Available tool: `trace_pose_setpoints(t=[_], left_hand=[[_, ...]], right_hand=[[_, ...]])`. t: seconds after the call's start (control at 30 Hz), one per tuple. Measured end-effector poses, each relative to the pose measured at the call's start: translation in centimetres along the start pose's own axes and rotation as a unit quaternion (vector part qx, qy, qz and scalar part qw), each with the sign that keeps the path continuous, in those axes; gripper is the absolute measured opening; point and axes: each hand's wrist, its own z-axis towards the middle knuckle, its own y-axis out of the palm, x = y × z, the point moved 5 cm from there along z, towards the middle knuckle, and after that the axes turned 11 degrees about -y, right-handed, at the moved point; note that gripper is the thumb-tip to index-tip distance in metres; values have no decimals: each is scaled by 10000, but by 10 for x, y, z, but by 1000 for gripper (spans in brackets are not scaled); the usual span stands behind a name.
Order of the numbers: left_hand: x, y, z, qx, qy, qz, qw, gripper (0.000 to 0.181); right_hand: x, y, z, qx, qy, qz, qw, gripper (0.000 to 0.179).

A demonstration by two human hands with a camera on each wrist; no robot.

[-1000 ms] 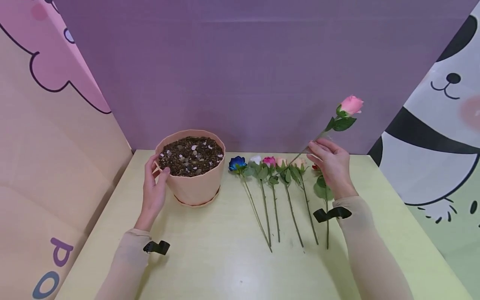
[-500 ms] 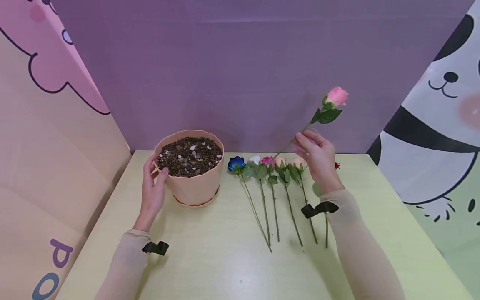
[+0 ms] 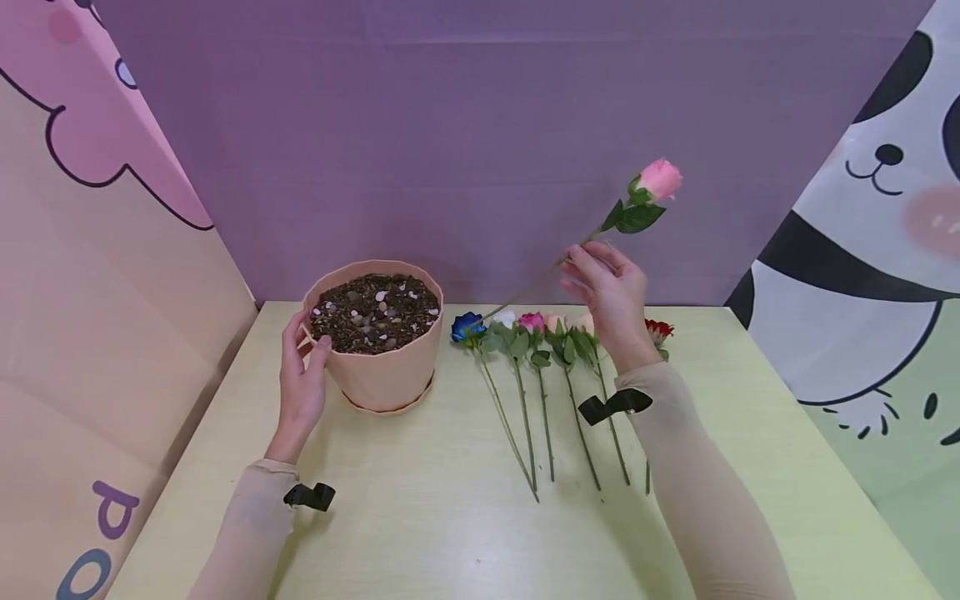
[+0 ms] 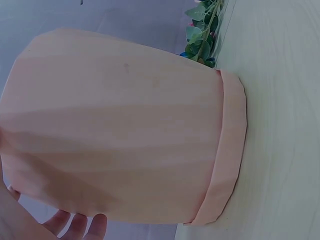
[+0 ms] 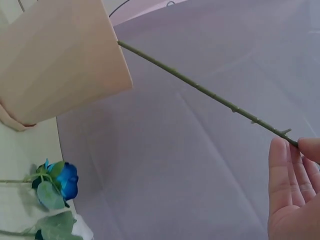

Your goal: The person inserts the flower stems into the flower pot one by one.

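Note:
A pink artificial rose slants up to the right, its stem pinched by my right hand between thumb and fingers. Toward the pot runs the bare lower stem; in the right wrist view its end overlaps the pot's rim, and I cannot tell whether they touch. The peach flowerpot, filled with dark soil and pebbles, stands upright on its saucer. My left hand holds the pot's left side near the rim, with fingertips bent against the outer wall.
Several roses lie in a row right of the pot: a blue rose, a white rose, a magenta rose, pale peach ones and a red rose partly behind my right arm. A purple backdrop rises behind the table.
My right hand has moved left and upward with the pink rose, bringing its stem end nearer the pot. The red rose's head has come into sight. My left hand stays on the pot.

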Motion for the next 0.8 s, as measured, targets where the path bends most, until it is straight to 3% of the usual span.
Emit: trace_pose_setpoints(t=[0.43, 0.8], left_hand=[[-2, 1, 2, -15, 56, -28, 10000, 60], [-2, -1, 2, 34, 86, 10, 10000, 59]], right_hand=[[2, 36, 6, -95, -276, -272, 9992, 29], [10, 66, 4, -217, -289, -392, 9986, 14]])
